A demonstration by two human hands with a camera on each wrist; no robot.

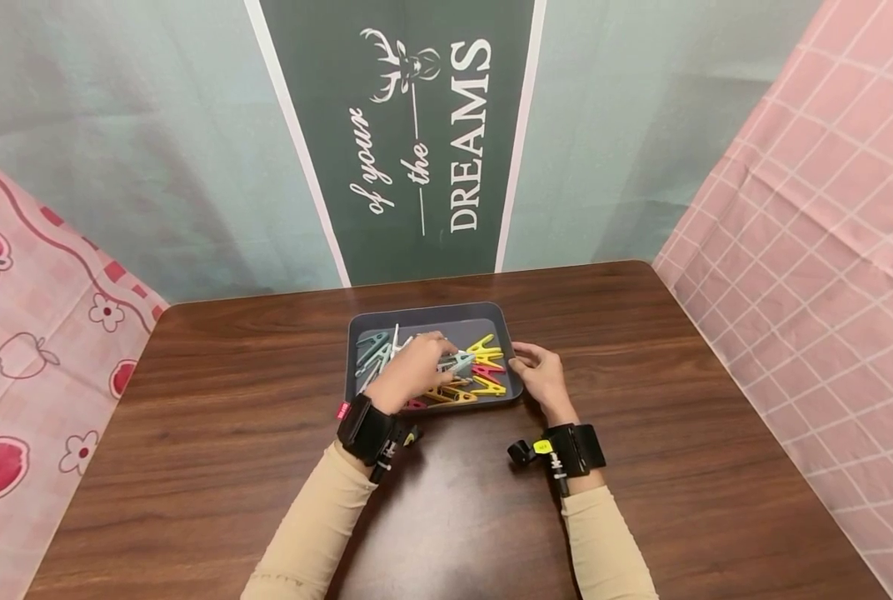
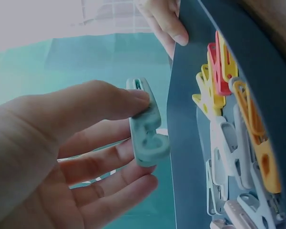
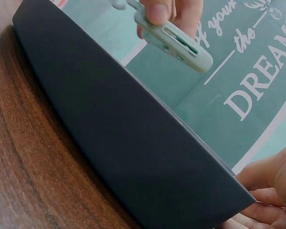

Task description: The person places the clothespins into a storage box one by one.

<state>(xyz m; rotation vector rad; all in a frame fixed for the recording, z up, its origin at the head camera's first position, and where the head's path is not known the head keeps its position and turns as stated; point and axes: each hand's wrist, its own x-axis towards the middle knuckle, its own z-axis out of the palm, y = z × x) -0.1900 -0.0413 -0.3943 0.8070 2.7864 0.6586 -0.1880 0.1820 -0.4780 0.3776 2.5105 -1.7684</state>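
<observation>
My left hand [image 1: 407, 372] pinches a pale green clothespin [image 2: 148, 126] between thumb and fingers, raised above a dark grey tray [image 1: 427, 316]. In the right wrist view this clothespin [image 3: 176, 40] hangs over the tray's wall [image 3: 119, 129]. At the tray's right end, my right hand [image 1: 542, 379] grips the rim, its thumb against the edge. Inside the tray lie yellow clothespins [image 1: 487, 358] and a red clothespin [image 1: 486, 372] at the right. Orange clothespins [image 2: 262, 152] lie along the near side, with grey-blue clothespins [image 1: 372, 343] at the left. My left hand hides the tray's middle.
The tray stands on a brown wooden table [image 1: 251, 417], towards its far edge. Behind it hangs a green curtain [image 1: 192, 167] with white lettering. A pink checked cloth [image 1: 814, 275] borders the right side, and a fruit-patterned cloth [image 1: 34, 358] the left.
</observation>
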